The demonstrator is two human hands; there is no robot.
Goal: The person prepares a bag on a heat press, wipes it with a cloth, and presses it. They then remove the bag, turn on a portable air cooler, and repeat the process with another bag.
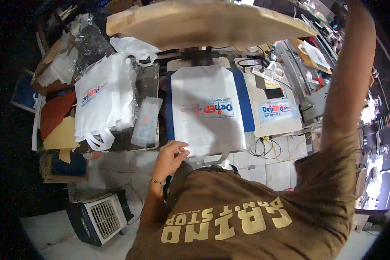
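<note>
A white cloth bag (208, 84) lies flat on a dark blue board (245, 106), its handle (219, 159) hanging over the near edge. A clear film with red and blue DepED lettering (219, 109) lies on the bag. At the bag's near left corner, my left hand (173, 157) has its fingers curled and closed on the edge. My right arm (355, 73) reaches up along the right side; its hand is outside the view. Above the bag hangs a broad tan panel (208, 26), which spans the top of the view.
To the left sits a stack of printed white bags (102, 95) beside clear film sheets (147, 121). On the right, another printed film (277, 112), a phone (274, 93) and scissors (275, 69) lie on a board. A white-and-black fan unit (102, 219) stands on the floor.
</note>
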